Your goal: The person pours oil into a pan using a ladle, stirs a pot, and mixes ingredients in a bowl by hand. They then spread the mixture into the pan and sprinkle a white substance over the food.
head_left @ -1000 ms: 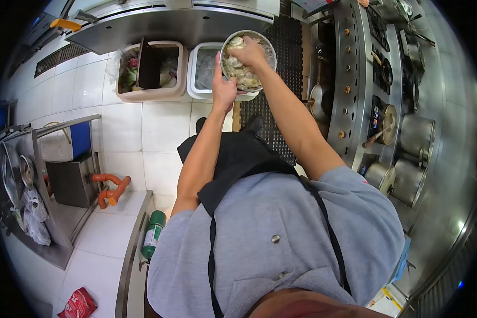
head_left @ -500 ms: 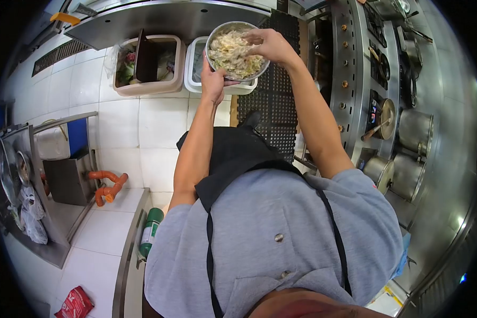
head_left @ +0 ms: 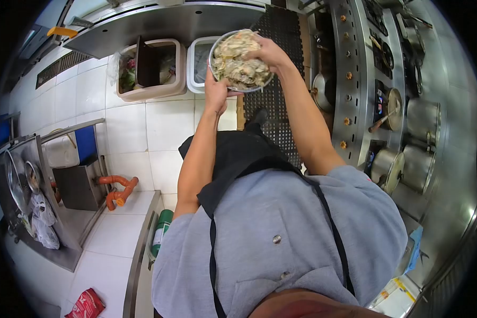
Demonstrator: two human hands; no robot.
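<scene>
A round metal bowl (head_left: 268,84) full of a pale, creamy shredded mixture (head_left: 239,62) is held out at the top centre. My left hand (head_left: 216,94) grips the bowl's near left side, with the thumb at the rim. On the right, my right hand (head_left: 270,54) reaches over the rim, its fingers curled into the mixture and partly hidden by it. The mixture is heaped up in front of those fingers.
Below and left of the bowl stand a white bin (head_left: 195,87) and a beige bin (head_left: 155,94) with a dark board in it. A stove (head_left: 355,79) with pots (head_left: 387,168) runs along the right. A black perforated mat (head_left: 281,114) covers the floor beside it.
The mixture is now heaped higher and further over the bowl's left and middle, with my right hand turned against it. The bowl sits slightly lower and further right in view.
</scene>
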